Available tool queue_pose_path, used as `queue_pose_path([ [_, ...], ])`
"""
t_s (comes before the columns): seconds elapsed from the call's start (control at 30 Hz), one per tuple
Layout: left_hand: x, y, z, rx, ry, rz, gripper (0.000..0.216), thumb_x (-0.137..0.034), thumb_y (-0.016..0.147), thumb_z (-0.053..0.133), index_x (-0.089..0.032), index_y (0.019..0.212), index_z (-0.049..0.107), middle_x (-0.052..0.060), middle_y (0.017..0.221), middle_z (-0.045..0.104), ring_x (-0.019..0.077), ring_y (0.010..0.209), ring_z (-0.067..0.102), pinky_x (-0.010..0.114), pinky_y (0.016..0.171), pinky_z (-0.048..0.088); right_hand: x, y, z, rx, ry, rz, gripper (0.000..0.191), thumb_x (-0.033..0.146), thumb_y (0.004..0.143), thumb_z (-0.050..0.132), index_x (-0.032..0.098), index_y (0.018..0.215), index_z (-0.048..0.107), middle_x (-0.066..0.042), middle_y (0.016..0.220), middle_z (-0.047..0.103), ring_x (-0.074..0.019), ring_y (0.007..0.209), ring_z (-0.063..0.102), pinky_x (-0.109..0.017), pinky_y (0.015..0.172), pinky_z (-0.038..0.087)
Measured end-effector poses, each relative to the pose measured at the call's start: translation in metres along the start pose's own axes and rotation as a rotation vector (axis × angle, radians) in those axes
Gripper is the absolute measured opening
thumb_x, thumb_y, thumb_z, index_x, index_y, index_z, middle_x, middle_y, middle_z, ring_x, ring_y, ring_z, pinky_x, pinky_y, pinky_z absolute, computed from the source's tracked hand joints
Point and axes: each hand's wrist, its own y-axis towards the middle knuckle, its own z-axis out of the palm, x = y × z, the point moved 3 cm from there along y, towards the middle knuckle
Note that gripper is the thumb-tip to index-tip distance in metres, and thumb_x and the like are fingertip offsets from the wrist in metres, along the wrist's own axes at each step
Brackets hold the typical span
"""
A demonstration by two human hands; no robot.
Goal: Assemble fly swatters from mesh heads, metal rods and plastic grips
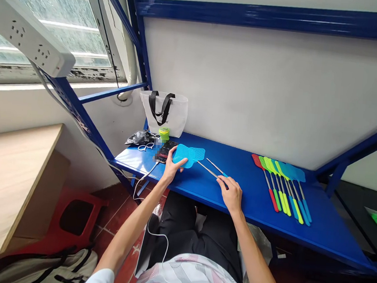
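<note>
On the blue shelf (253,195) lie two blue fly swatters (190,154), heads side by side with thin metal rods running to the right. My left hand (172,166) rests on the nearer swatter head, fingers pinching its edge. My right hand (231,193) is closed around the handle end of a rod. A row of several fly swatters (283,185) in red, green and blue lies further right on the shelf.
A white tote bag (163,112) stands at the back left, with a green roll (164,133), scissors (146,146), a dark wrapper (139,137) and a phone (165,151) on a white cable. A wooden table (7,178) and a red stool (76,215) are at left. A power strip (26,30) hangs overhead.
</note>
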Motion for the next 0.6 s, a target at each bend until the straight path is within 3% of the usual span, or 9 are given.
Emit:
queue_pose_path([
  [0.2, 0.003, 0.0, 0.001, -0.004, 0.033, -0.032, 0.079, -0.063, 0.082, 0.094, -0.022, 0.145, 0.068, 0.004, 0.1, 0.068, 0.0099, 0.062, 0.055, 0.022, 0.044, 0.048, 0.008, 0.001, -0.003, 0.037, -0.039, -0.043, 0.043, 0.045, 0.12, 0.044, 0.03, 0.124, 0.084, -0.009, 0.111, 0.082, -0.0262, 0.096, 0.076, -0.04, 0.083, 0.051],
  [0.33, -0.003, -0.003, 0.0, 0.011, 0.099, 0.014, 0.091, -0.063, 0.082, 0.094, -0.027, 0.159, 0.06, 0.005, 0.106, 0.071, 0.0111, 0.061, 0.058, 0.022, 0.045, 0.048, 0.012, 0.002, -0.006, 0.03, -0.079, -0.055, 0.042, 0.037, 0.12, 0.044, 0.031, 0.13, 0.084, -0.01, 0.104, 0.079, -0.0273, 0.096, 0.071, -0.041, 0.083, 0.047],
  [0.5, -0.009, -0.005, 0.001, 0.1, 0.159, 0.035, 0.09, -0.06, 0.085, 0.094, -0.029, 0.163, 0.06, 0.011, 0.129, 0.07, 0.0116, 0.067, 0.061, 0.025, 0.05, 0.056, 0.015, 0.003, -0.01, -0.014, -0.117, -0.051, 0.041, 0.035, 0.119, 0.046, 0.03, 0.128, 0.085, -0.01, 0.1, 0.076, -0.0273, 0.093, 0.068, -0.041, 0.081, 0.044],
  [0.6, -0.009, -0.004, 0.0, 0.108, 0.146, 0.03, 0.098, -0.059, 0.086, 0.094, -0.031, 0.169, 0.051, 0.011, 0.125, 0.07, 0.0129, 0.068, 0.063, 0.025, 0.049, 0.056, 0.016, 0.003, -0.011, -0.017, -0.116, -0.06, 0.04, 0.037, 0.119, 0.047, 0.03, 0.127, 0.085, -0.01, 0.099, 0.076, -0.027, 0.093, 0.068, -0.041, 0.081, 0.044],
])
